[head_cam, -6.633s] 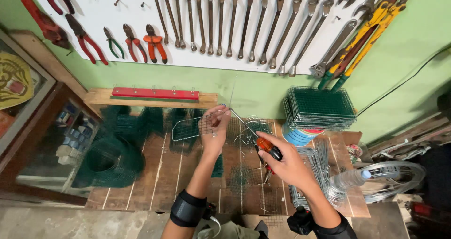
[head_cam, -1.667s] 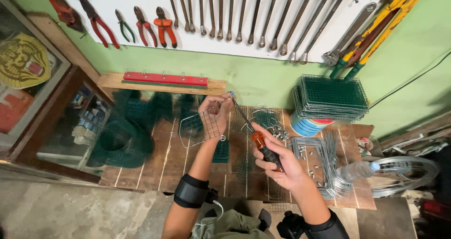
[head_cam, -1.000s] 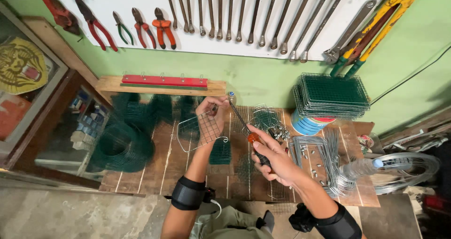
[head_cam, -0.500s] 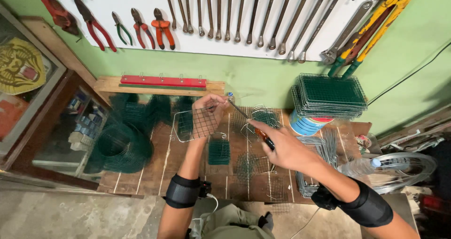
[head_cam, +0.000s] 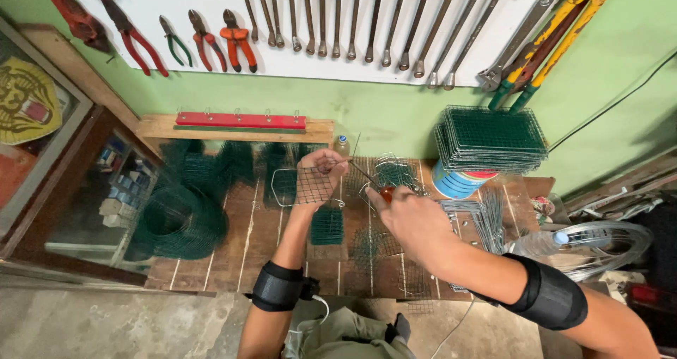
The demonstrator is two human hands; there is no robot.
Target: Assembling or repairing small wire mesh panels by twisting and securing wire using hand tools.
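Since half a second ago the right hand has come forward over the middle of the workbench, and both hands now sit a little nearer to the back edge.

On the left end of the workbench point(head_cam: 211, 257) lies a roll of green wire mesh point(head_cam: 176, 221), near the left edge, with more loose green mesh behind it along the back edge. Above it, a red rail with hooks point(head_cam: 240, 120) is fixed on the wooden shelf at the wall.

The left hand point(head_cam: 321, 168) is closed in a pinch on the top edge of a small mesh panel point(head_cam: 310, 186), which it holds upright above the boards, close to the back edge. Below it a small green mesh piece point(head_cam: 326, 226) lies flat on the boards.

The right hand point(head_cam: 412, 221) is closed around a tool with a red-orange handle point(head_cam: 386, 190); its thin metal shaft points toward the left hand's fingers. I think it is a screwdriver, but the tip is too small to be sure.

To the right, bent wire frames point(head_cam: 479, 218) lie on the boards. Near the back right corner a stack of green mesh panels point(head_cam: 490, 137) rests on a blue and white can point(head_cam: 455, 183).
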